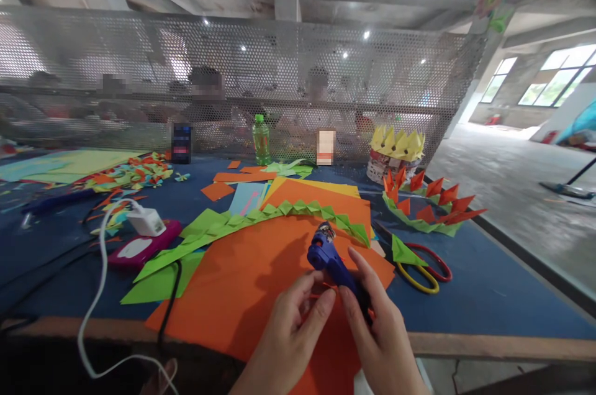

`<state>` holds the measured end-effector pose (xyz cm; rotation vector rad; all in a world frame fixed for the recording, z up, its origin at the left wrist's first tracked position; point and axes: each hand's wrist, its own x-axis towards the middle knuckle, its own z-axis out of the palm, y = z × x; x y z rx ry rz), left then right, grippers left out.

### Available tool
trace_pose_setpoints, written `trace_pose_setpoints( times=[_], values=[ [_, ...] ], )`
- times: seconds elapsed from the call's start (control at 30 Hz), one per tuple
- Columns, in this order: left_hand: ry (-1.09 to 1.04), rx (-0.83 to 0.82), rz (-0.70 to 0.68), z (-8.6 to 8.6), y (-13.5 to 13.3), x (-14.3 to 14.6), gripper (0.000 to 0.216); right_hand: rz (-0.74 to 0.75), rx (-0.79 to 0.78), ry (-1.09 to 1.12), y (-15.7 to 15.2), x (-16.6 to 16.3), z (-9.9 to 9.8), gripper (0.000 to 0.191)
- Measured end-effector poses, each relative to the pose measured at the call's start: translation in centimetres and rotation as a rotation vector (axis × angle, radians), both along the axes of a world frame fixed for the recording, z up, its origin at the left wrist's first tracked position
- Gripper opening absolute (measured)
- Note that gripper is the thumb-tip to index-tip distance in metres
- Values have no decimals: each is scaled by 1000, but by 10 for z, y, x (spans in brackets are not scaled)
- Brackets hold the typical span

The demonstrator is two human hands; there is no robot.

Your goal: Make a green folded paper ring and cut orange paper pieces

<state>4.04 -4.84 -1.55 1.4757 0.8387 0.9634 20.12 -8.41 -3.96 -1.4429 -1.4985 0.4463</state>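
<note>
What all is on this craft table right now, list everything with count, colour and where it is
glue gun: one, blue, over the orange sheet, held in the right hand
orange sheet: one large, orange, front centre of the table
folded strip: one, green, across the sheet's far edge
scissors: one pair, red and yellow handles, right of the sheet
paper wreath: one, green and orange, far right
paper crown: one, yellow, by the mesh screen
bottle: one, green, by the screen
charger: one, white, left, on a pink thing
left hand: touching the gun's underside
right hand: gripping the gun
</note>
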Motion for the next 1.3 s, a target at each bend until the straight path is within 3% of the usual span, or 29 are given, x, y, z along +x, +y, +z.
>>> trace_pose_setpoints(
  times=[0.47,0.8,1.13,1.3],
  values=[
    [13,-17,53,8,0,-4,41,-117,148,-161,0,3,-2,52],
    [17,1,55,10,-3,-1,42,-160,102,-30,-6,5,0,50],
    [18,20,-2,12,-13,3,38,-209,205,-16,-10,15,-6,47],
    [136,34,15,13,-17,2,38,-228,224,-43,-13,18,-6,46]
  ],
)
